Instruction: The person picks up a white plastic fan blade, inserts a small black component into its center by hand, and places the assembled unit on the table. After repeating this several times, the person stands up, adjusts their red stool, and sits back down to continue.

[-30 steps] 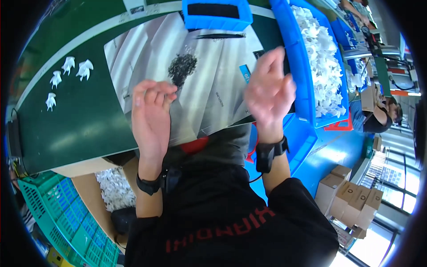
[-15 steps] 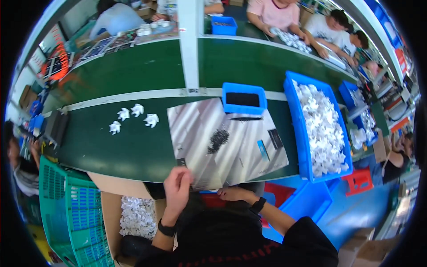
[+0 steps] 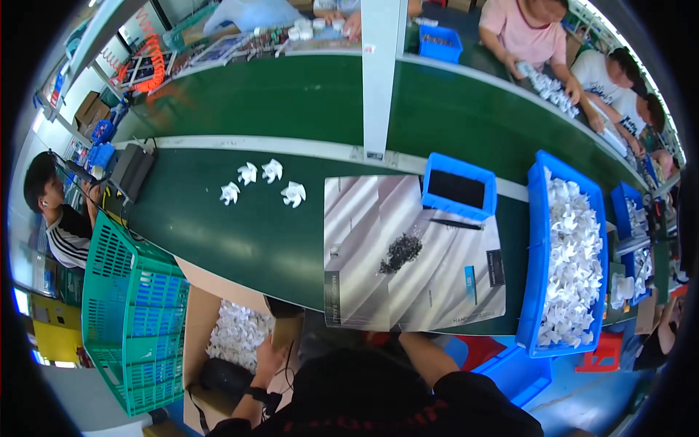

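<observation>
My left hand (image 3: 270, 358) is low over the right side of a cardboard box (image 3: 194, 315), beside a heap of white bladed plastic pieces (image 3: 237, 331). Its fingers are too small and bunched for me to tell whether they hold anything. My right forearm (image 3: 431, 358) reaches under the bench's front edge, which hides the right hand. On the bench lies a printed sheet (image 3: 357, 291) with a loose pile of tiny black parts (image 3: 402, 253) on it. A dark slim tool (image 3: 456, 224) rests by a blue tray (image 3: 460, 213) of black bits.
Several white pinwheel-like pieces (image 3: 293, 194) lie apart on the green bench (image 3: 240, 244). At right, a long blue bin (image 3: 536, 255) is full of similar pieces. A green plastic crate (image 3: 131, 320) stands at left. Co-workers sit across the belt (image 3: 291, 98), and another person (image 3: 62, 207) is at left.
My left hand has dropped from the sheet's front corner to the cardboard box. My right hand has slipped out of sight under the bench edge. The whole view has shifted and turned.
</observation>
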Motion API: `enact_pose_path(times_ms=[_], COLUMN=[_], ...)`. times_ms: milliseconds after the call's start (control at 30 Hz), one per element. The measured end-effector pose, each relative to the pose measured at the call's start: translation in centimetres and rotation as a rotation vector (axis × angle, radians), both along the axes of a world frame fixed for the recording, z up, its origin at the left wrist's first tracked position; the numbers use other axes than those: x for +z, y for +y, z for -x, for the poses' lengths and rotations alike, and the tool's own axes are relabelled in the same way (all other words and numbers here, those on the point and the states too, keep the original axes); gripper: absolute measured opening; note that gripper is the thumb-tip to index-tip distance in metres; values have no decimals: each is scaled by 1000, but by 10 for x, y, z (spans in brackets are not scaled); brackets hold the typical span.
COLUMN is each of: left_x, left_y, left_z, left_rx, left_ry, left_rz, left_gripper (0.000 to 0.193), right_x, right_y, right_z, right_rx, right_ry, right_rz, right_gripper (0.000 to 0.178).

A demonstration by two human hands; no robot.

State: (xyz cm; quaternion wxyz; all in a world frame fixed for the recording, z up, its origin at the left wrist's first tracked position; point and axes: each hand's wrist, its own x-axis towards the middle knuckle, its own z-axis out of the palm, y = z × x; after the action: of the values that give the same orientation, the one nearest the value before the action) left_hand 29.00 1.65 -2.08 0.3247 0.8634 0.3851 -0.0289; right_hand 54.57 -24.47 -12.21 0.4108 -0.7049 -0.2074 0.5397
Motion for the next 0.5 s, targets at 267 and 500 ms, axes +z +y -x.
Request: enact_pose_path(times_ms=[267,500], left_x=[-9,0], left_y=[4,-7], left_z=[4,-2], left_rx=[54,106], left_ry=[104,106], left_rz=[-104,-61], left_gripper=[22,20], right_x=[-14,8], right_y=[-69,30], right_z=[72,104], right_rx=[233,430], right_ry=[64,111], right_rz=[150,253], right_gripper=[60,64])
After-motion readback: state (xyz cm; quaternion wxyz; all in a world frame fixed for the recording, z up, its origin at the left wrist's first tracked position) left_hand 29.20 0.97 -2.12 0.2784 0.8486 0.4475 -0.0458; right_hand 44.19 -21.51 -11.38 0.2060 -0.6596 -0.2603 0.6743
